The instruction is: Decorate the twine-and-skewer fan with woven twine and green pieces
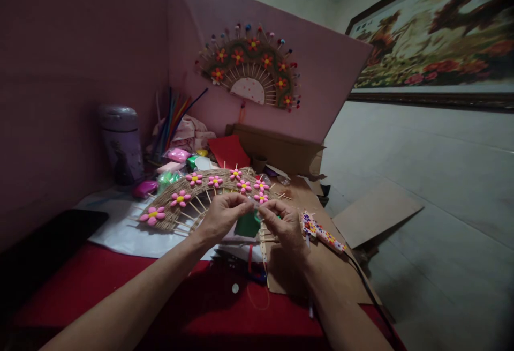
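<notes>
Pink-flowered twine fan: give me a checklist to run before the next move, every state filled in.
1. Left hand and right hand both in view: ok, close together.
2. What they pinch: cannot tell, too small.
3. Pink flowers on the fan: ok, yellow centres showing.
4. Glue gun lying on the cardboard: ok.
5. Whether it is hot: cannot tell.
6. Red cloth free of loose bits: not ok, small white disc there.

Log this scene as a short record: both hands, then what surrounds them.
Left hand: fingertips pinched; anything held is too small to tell
Right hand: pinched likewise, close to the left
Beyond the hands: twine-covered fan with pink flowers
Between the hands: green item, partly hidden
Right side: floral-patterned corded tool on cardboard
Pink backdrop: orange-flowered fan
Left side: lidded purple tumbler
</notes>
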The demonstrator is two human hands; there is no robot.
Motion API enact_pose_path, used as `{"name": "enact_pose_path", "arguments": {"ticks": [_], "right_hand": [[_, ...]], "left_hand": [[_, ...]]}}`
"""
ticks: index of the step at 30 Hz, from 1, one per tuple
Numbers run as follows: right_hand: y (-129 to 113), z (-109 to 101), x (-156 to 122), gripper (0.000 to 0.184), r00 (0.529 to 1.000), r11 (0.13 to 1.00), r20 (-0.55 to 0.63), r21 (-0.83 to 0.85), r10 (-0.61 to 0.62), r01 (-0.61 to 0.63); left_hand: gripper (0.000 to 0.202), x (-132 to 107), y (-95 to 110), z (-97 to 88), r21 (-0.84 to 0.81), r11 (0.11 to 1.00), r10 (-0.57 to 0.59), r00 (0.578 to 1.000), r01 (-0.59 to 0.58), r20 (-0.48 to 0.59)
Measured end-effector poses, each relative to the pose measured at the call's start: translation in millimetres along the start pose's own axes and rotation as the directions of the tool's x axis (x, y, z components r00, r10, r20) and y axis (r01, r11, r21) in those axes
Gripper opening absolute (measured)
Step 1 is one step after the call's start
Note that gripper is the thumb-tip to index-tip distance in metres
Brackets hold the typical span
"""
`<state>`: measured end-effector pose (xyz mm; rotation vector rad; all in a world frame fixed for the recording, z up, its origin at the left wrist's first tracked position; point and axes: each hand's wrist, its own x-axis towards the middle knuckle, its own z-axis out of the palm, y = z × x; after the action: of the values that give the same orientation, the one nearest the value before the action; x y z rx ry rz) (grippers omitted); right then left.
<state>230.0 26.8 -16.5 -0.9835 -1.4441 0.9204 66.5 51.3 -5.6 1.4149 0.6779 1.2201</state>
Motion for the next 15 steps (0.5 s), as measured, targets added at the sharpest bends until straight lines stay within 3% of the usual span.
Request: {"name": "enact_pose_path", "arguments": {"ticks": [7,9,11,13,14,15], "right_hand": [[7,2,3,0.034,0.995,0.998,-0.092,-0.045,-0.036,0.032],[9,2,5,0.035,0.995,0.999,-0.099,0.045,-0.018,0.022],[11,0,7,0.039,0.995,0.986,-0.103,0.167,0.003,0.014],[11,-2,9,0.044,0.993,0.971,-0.114,0.238,0.0,0.027],[11,-2,9,0.044,0.993,0.969,-0.12,0.245,-0.01,0.039],[11,-2,9,0.041,0.992,0.97,-0.128,0.236,-0.023,0.053]], "left_hand": [[0.018,-2,-4,1.9,0.026,0.999,0.027,0.999,-0.026,-0.042],[0.021,4,2,1.8,-0.005,1.0,0.011,0.996,-0.011,-0.088],[0.024,18,14,-5.4,-0.063,0.998,-0.006,0.979,-0.006,-0.203],[0.021,39,32,-20.8,-0.094,0.995,0.003,0.914,-0.045,-0.406],[0.016,51,42,-30.2,-0.064,0.995,0.029,0.85,-0.074,-0.526],[0.01,62,53,-39.3,0.003,0.996,0.067,0.761,-0.085,-0.645]]}}
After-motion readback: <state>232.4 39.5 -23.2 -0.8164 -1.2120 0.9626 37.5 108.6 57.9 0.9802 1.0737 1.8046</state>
